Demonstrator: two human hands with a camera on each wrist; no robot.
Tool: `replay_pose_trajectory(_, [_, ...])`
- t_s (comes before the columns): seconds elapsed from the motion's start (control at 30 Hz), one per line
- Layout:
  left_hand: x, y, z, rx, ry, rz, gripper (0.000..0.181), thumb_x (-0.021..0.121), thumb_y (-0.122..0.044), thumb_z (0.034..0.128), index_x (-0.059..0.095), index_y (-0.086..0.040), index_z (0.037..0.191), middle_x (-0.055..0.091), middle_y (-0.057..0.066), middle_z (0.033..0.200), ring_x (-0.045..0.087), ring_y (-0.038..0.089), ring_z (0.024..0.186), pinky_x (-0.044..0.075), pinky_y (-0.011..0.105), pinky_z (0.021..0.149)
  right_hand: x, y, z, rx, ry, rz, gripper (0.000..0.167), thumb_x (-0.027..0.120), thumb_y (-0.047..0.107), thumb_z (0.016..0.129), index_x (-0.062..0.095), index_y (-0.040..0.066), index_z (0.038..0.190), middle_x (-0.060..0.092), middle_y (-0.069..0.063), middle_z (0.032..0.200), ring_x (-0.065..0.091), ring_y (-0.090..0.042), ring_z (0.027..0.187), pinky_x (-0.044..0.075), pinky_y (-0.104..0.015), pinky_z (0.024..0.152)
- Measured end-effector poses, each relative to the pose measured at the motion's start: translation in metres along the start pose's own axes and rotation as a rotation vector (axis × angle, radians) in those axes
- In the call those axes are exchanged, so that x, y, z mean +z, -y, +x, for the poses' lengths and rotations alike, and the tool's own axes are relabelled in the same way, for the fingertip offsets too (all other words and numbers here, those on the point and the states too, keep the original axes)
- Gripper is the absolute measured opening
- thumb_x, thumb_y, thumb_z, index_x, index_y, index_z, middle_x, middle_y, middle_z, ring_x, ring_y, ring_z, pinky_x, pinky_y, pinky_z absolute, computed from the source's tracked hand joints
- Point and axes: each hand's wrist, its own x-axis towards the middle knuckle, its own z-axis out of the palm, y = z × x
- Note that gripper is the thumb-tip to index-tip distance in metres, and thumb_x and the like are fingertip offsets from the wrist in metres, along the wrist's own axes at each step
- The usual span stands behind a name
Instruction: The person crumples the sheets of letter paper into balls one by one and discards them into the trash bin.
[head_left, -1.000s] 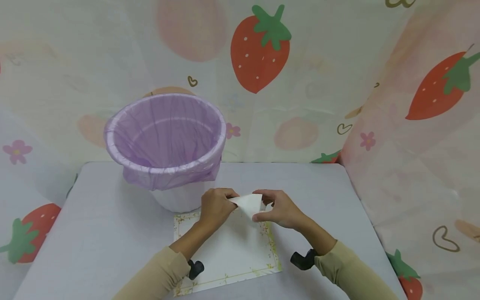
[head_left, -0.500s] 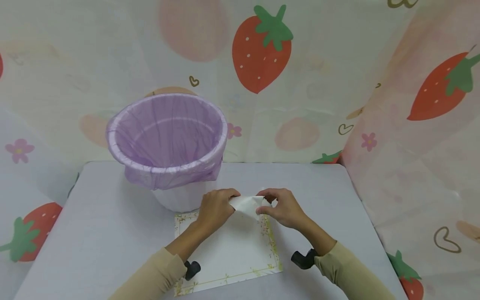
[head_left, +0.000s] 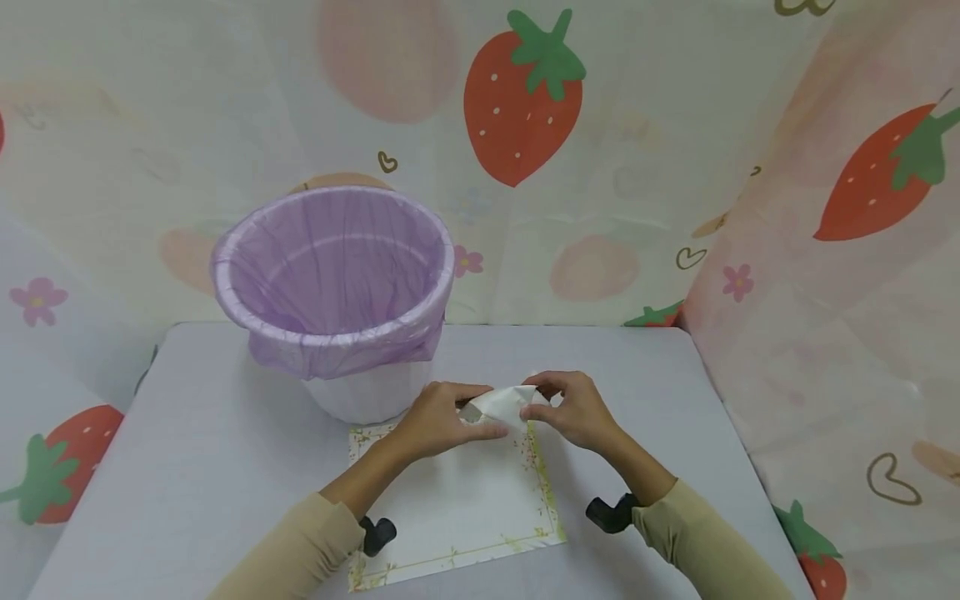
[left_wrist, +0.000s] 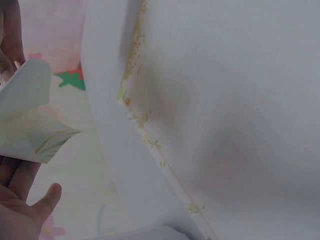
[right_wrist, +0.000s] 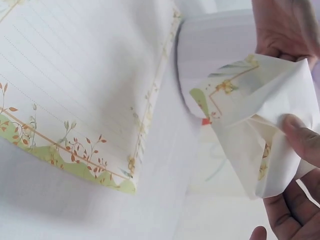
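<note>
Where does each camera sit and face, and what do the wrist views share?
Head: on the head, facing forward and down at the bin, sheet and folded paper; left hand, right hand and sleeves show.
Left wrist: on that wrist, facing the folded paper; parts of both hands show.
Right wrist: on that wrist, facing the folded paper and bin; both hands partly show.
Shared: folded paper and a sheet corner.
</note>
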Motion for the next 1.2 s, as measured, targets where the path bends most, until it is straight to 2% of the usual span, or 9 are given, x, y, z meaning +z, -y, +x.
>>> replay_pose_trajectory(0.2, [0.003,0.0,0.001,-0.03,-0.044,-0.119,0.04,0.079,-0.033,0.086,0.074,-0.008,0.117,0.075,0.003,0.105,0.068,0.011,0.08,0.054,0.026,0.064,0.004,0.001,0.001,0.0,-0.042,0.011,0.028,0.086,0.015,0.077,0.075,0.01,0.102,0.07,0.003,0.087,0.061,-0.02,0.082,0.046,-0.03,0.063])
replay_pose_trajectory(0.33, [0.006,-0.001,0.004,-0.035,-0.056,-0.172,0.037,0.079,-0.022,0.0867,0.073,-0.004,0.118,0.075,0.008,0.102,0.07,0.015,0.076,0.054,0.025,0.059,0.006,0.003,0.001,0.0,-0.093,0.01,0.027,0.088,0.013,0.075,0.075,0.011,0.098,0.07,0.003,0.085,0.062,-0.02,0.081,0.047,-0.031,0.065])
replay_pose_trajectory(0.57, [0.008,-0.005,0.008,-0.031,-0.098,-0.216,0.032,0.077,-0.008,0.0871,0.071,0.002,0.117,0.074,0.013,0.104,0.071,0.014,0.076,0.056,0.024,0.06,0.01,0.004,0.002,-0.006,-0.169,0.016,0.021,0.089,0.007,0.072,0.075,0.01,0.087,0.07,0.003,0.076,0.059,-0.014,0.069,0.046,-0.028,0.059])
replay_pose_trajectory(0.7, [0.008,-0.008,0.009,-0.007,-0.135,-0.226,0.031,0.077,-0.005,0.0866,0.071,0.003,0.116,0.073,0.015,0.105,0.071,0.016,0.078,0.055,0.024,0.06,0.014,0.005,0.003,-0.003,-0.225,0.02,0.019,0.09,0.005,0.07,0.076,0.008,0.081,0.071,0.001,0.073,0.06,-0.013,0.066,0.047,-0.027,0.056])
replay_pose_trajectory(0.93, [0.01,-0.006,0.007,0.049,-0.216,-0.218,0.028,0.075,0.004,0.0842,0.073,0.003,0.112,0.073,0.016,0.104,0.071,0.017,0.08,0.056,0.023,0.062,0.025,0.008,0.006,0.08,-0.296,0.098,0.018,0.09,0.001,0.067,0.076,0.004,0.078,0.073,-0.006,0.078,0.064,-0.014,0.063,0.053,-0.024,0.055])
replay_pose_trajectory(1.0, [0.01,-0.004,0.007,0.063,-0.217,-0.204,0.028,0.075,0.005,0.0844,0.073,0.002,0.112,0.073,0.016,0.105,0.071,0.017,0.083,0.056,0.023,0.064,0.026,0.009,0.006,0.094,-0.285,0.136,0.018,0.09,-0.001,0.068,0.076,0.003,0.08,0.073,-0.008,0.081,0.066,-0.015,0.065,0.055,-0.024,0.057])
replay_pose_trajectory(1.07, [0.008,-0.002,0.006,0.083,-0.213,-0.173,0.028,0.074,0.004,0.0852,0.073,0.001,0.113,0.073,0.015,0.106,0.071,0.017,0.084,0.057,0.023,0.064,0.024,0.008,0.006,0.094,-0.227,0.187,0.018,0.087,-0.001,0.071,0.076,0.001,0.085,0.074,-0.012,0.088,0.069,-0.018,0.071,0.057,-0.025,0.061])
replay_pose_trajectory(1.2, [0.002,0.002,0.005,0.126,-0.206,-0.066,0.026,0.074,0.001,0.0864,0.074,-0.004,0.112,0.075,0.009,0.105,0.068,0.013,0.081,0.055,0.025,0.063,0.008,0.007,0.005,0.096,0.026,0.29,0.021,0.075,0.0,0.085,0.074,-0.002,0.106,0.071,-0.019,0.109,0.073,-0.026,0.088,0.06,-0.03,0.074])
